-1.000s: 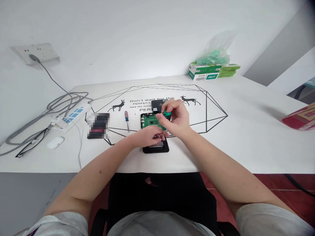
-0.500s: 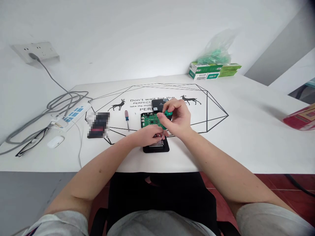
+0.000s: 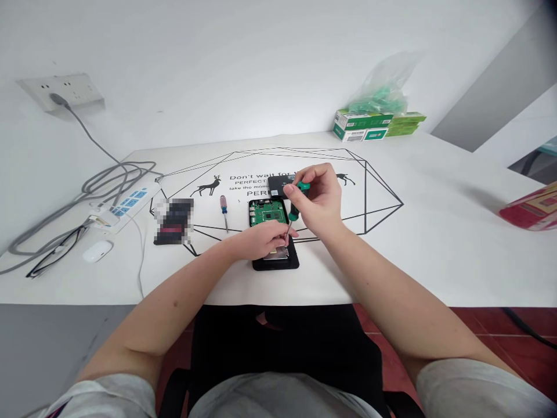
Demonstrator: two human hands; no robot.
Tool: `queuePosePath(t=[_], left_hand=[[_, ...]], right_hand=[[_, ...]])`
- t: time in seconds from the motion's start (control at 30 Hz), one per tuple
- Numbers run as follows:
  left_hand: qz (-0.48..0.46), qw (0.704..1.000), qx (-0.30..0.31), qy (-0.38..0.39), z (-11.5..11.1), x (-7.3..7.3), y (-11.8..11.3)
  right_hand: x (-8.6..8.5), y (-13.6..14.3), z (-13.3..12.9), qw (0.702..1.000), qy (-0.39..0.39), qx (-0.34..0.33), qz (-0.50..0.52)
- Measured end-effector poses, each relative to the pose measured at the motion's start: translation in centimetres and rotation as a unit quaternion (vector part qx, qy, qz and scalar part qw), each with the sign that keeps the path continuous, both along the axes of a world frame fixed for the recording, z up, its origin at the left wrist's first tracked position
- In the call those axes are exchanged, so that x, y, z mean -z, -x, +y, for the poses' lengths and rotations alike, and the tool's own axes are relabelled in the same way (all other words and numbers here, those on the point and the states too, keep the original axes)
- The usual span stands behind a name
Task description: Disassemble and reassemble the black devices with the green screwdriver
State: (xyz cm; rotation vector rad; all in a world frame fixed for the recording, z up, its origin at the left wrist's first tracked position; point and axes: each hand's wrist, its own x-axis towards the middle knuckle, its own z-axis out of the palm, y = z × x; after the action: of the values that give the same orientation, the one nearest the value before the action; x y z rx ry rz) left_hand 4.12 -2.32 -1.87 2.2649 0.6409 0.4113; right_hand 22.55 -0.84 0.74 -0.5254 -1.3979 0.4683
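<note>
- If the device's silver plate (image 3: 278, 255) is the clock's centre and 12 o'clock is the far edge, the white tabletop (image 3: 439, 232) stretches furthest toward 3 o'clock.
- Power strip (image 3: 136, 205): between 9 and 10 o'clock, well apart from the work.
- Opened black electronic device (image 3: 289, 264): near the tabletop's close edge, its green circuit board (image 3: 264, 215) at 12 o'clock.
- Right hand (image 3: 324, 200): between 1 and 2 o'clock, curled round a screwdriver handle.
- Left hand (image 3: 259, 239): 10 o'clock, low over the device, fingers narrow beside the lower shaft; whether they pinch anything, I cannot tell.
- Black panel (image 3: 275, 187): 12 o'clock, just beyond the board.
- Green-handled screwdriver (image 3: 293, 213): leaning toward 1 o'clock, tip near the plate's 2 o'clock corner. Better to stand the shaft upright, press lightly before turning, and let the left fingers steady the tip clear of the board.
- Red-and-blue-handled screwdriver (image 3: 223, 204): lying at 10 o'clock.
- Tiny specks (image 3: 239, 201): 11 o'clock, too small to identify; best left undisturbed.
</note>
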Motion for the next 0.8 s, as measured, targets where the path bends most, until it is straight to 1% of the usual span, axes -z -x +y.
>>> queuePosePath(t=[0.3, 0.6, 0.7, 0.8], left_hand=[[0.007, 1.0, -0.005, -0.007, -0.09, 0.22, -0.04], [0.047, 0.999, -0.012, -0.003, -0.33, -0.05, -0.33], [0.046, 0.999, -0.013, -0.016, -0.32, -0.03, -0.36], [0.034, 0.999, -0.014, -0.014, -0.31, 0.05, -0.38]], right_hand=[[0.42, 0.14, 0.41, 0.997, 0.062, -0.051, 0.017], [0.56, 0.01, 0.51, 0.995, 0.095, -0.015, 0.019], [0.64, 0.04, 0.49, 0.995, 0.099, -0.014, 0.013], [0.73, 0.11, 0.44, 0.996, 0.087, -0.017, 0.008]])
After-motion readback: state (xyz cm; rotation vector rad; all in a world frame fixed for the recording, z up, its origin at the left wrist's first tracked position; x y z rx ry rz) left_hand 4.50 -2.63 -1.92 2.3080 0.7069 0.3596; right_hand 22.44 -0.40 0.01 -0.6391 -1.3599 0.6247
